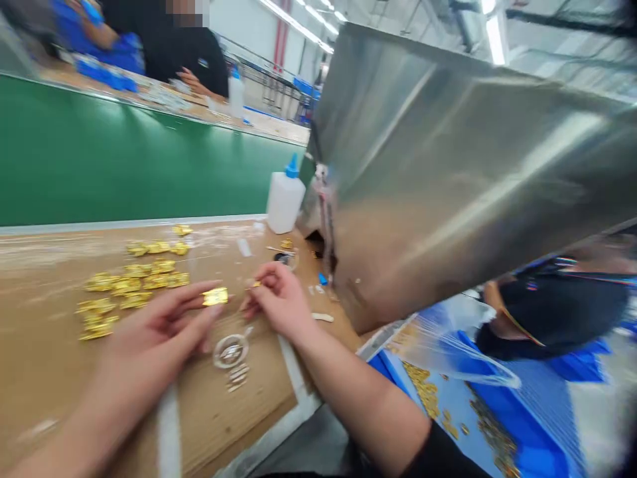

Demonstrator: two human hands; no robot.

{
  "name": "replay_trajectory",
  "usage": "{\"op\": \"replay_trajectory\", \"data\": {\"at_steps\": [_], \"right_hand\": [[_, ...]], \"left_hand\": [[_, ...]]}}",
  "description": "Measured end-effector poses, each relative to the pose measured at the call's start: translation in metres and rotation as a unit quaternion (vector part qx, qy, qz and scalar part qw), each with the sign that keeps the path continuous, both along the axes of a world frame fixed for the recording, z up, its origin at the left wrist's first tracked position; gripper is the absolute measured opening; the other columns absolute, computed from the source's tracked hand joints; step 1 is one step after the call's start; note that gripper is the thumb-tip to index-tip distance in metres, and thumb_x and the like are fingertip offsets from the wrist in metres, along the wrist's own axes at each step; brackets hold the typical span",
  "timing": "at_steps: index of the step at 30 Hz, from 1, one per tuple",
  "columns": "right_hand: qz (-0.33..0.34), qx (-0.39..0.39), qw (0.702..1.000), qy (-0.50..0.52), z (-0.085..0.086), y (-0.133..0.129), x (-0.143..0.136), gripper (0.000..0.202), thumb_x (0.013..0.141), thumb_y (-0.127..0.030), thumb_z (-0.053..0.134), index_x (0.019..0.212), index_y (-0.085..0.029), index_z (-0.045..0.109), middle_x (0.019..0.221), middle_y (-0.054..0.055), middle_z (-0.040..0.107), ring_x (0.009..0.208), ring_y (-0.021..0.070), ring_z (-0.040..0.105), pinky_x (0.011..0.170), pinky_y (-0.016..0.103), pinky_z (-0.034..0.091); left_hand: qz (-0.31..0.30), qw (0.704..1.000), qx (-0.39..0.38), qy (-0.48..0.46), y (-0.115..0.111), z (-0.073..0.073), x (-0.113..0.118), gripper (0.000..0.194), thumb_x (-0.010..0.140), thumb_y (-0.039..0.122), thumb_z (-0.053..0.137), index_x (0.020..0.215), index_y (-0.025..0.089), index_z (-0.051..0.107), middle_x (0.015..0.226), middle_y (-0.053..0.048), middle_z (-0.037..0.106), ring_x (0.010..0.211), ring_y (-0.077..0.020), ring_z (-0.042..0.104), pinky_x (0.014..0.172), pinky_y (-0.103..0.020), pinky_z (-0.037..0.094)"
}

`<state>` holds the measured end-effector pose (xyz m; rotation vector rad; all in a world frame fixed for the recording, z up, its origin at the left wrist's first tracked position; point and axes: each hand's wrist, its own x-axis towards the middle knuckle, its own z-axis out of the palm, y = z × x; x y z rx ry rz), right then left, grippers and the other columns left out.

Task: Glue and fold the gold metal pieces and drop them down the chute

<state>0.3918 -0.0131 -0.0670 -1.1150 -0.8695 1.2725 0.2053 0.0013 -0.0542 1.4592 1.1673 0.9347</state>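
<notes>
Between the thumb and fingers of my left hand point(166, 332) is a small shiny gold piece point(215, 297). My right hand point(279, 299) is pinched on a tiny gold part point(256, 284), just right of that piece. Several similar gold pieces point(127, 285) lie in rows on the brown work surface point(239, 425), beyond and left of my left hand. Below the gap between my hands sits a round whitish ring point(230, 350) with small silvery parts point(237, 377) beside it.
A white bottle with a blue tip point(286, 199) stands at the back edge by a large metal sheet point(448, 166). A green belt point(124, 166) runs behind. Blue trays point(532, 425) with gold parts are at the lower right. Other people sit across the belt and at the right.
</notes>
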Motion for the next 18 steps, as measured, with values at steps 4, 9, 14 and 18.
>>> {"op": "replay_trajectory", "data": {"at_steps": [4, 9, 14, 18], "right_hand": [[-0.012, 0.031, 0.999, 0.010, -0.005, -0.001, 0.004, 0.043, 0.077, -0.049, 0.085, 0.094, -0.022, 0.056, 0.067, -0.006, 0.069, 0.057, 0.0103, 0.069, 0.056, 0.020, 0.060], [-0.007, 0.023, 0.999, 0.041, -0.004, -0.006, 0.007, 0.028, 0.078, -0.036, 0.084, 0.097, -0.020, 0.070, 0.077, 0.000, 0.074, 0.069, 0.0138, 0.075, 0.064, 0.024, 0.063], [-0.022, 0.001, 0.998, 0.067, 0.003, -0.009, 0.008, 0.035, 0.073, -0.040, 0.092, 0.094, -0.019, 0.075, 0.080, 0.004, 0.080, 0.066, 0.0140, 0.077, 0.066, 0.025, 0.066], [-0.012, -0.024, 0.996, 0.080, 0.004, -0.008, 0.011, 0.044, 0.066, -0.049, 0.098, 0.085, -0.017, 0.074, 0.075, 0.004, 0.080, 0.059, 0.0148, 0.076, 0.057, 0.023, 0.064]], "left_hand": [[-0.027, 0.997, -0.017, -0.068, -0.001, 0.003, 0.005, 0.059, 0.081, 0.053, 0.082, 0.125, 0.013, 0.074, 0.086, -0.004, 0.075, 0.050, -0.0093, 0.057, 0.049, -0.020, 0.051], [-0.047, 0.994, -0.005, -0.094, 0.001, -0.010, 0.004, 0.047, 0.089, 0.044, 0.078, 0.128, 0.018, 0.074, 0.103, -0.007, 0.075, 0.053, -0.0075, 0.060, 0.052, -0.021, 0.055], [-0.060, 0.993, 0.002, -0.104, 0.001, -0.016, 0.003, 0.043, 0.093, 0.040, 0.077, 0.130, 0.021, 0.073, 0.108, -0.007, 0.074, 0.054, -0.0060, 0.062, 0.053, -0.019, 0.054], [-0.059, 0.993, -0.001, -0.101, 0.001, -0.014, 0.002, 0.041, 0.092, 0.041, 0.079, 0.128, 0.023, 0.074, 0.106, -0.005, 0.074, 0.053, -0.0053, 0.062, 0.054, -0.019, 0.054]]}}
